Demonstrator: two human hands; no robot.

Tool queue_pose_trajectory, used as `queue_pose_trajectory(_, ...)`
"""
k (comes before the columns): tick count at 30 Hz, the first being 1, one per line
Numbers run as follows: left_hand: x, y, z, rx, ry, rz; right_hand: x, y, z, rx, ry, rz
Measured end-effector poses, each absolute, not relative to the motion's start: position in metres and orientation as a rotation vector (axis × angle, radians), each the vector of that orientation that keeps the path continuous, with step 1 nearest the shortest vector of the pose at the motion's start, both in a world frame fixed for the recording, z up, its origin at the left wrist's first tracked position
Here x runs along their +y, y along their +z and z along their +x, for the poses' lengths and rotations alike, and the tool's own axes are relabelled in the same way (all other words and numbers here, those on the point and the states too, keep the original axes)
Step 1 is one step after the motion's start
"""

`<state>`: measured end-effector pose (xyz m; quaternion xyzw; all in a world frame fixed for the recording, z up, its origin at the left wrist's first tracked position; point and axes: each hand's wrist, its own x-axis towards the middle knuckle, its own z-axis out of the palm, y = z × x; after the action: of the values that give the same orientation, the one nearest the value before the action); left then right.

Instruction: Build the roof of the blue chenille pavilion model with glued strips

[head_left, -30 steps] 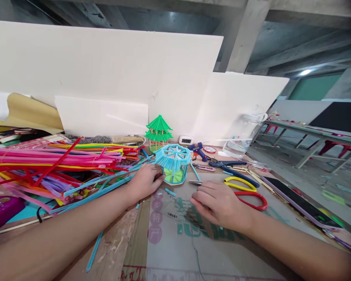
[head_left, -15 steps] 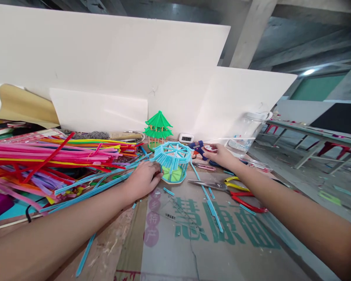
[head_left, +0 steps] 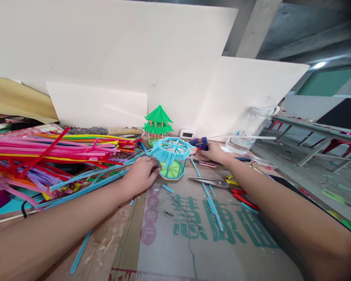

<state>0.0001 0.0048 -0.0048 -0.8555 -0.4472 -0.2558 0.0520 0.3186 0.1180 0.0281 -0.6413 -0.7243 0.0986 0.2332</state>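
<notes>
A small pavilion model [head_left: 175,150] of light-blue pipe cleaners, with an open ring roof and a green floor, stands in the middle of the table. My left hand [head_left: 142,175] is closed at its left side, fingers curled against the frame; the fingertips are partly hidden. Behind the model to the right lies a dark-blue glue gun [head_left: 200,143], a white glue stick [head_left: 242,137] jutting from its rear. My right hand [head_left: 216,152] reaches over to the gun, fingers curled around its grip. A green-roofed pagoda model [head_left: 158,120] rises behind the blue one.
Colourful pipe cleaners [head_left: 46,150] are heaped at the left. Scissors [head_left: 210,181] with red and yellow handles lie under my right forearm, near loose blue strips [head_left: 212,207]. A digital timer [head_left: 187,134] and a clear plastic jug [head_left: 251,127] stand by the white board.
My right hand has left a small red round object and moved onto the glue gun, which has turned slightly. My left hand stays beside the blue model. The view has tipped down a little.
</notes>
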Motion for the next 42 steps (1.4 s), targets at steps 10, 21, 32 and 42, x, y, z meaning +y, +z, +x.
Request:
queue_pose_trajectory(10,0.004,-0.005,-0.001,-1.349,-0.831,-2.62,0.072,0.054,0.317,-1.773,0.643,-1.479)
queue_pose_trajectory(21,0.002,-0.002,0.0,-1.308,-0.848,-2.671,-0.033,0.082,0.303,-1.994,0.513,-1.178)
queue_pose_trajectory(32,0.0,-0.001,0.0,-1.253,-0.808,-2.673,-0.046,0.071,0.292,-2.227,0.294,-1.21)
queue_pose_trajectory(42,0.0,0.0,0.0,-1.247,-0.787,-2.673,-0.043,0.059,0.285,-2.164,0.303,-1.271)
